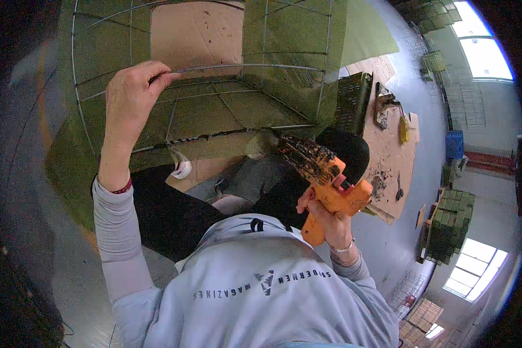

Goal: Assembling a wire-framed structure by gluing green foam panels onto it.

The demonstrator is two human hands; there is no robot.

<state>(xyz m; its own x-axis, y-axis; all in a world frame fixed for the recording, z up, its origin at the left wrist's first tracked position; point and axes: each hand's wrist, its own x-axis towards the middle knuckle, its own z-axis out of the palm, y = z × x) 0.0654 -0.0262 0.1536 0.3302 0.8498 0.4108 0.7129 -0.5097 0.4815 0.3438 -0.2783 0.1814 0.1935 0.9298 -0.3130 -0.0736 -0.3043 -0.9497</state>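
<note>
A wire-frame cage [249, 68] covered with green mesh [290, 35] stands in front of me. My left hand [134, 84] is closed in a pinch on one of its upper wires, left of the middle. My right hand [325, 219] grips the handle of an orange pistol-grip power tool [345, 194]. Its front part is caked with black grime and points up and left. The tool's blurred tip is close to the cage's near lower wire [214, 134], which has a dark ragged strip along it. Whether the tip touches the wire, I cannot tell.
Right of the cage, a cardboard-covered surface [388, 168] bears scissors [399, 187], a yellow-handled tool [404, 134], a dirty metal piece [381, 104] and dark scraps. A dark perforated crate [354, 104] adjoins it. Below the cage lies a white roll [181, 169]. Green stacks [452, 223] stand farther right.
</note>
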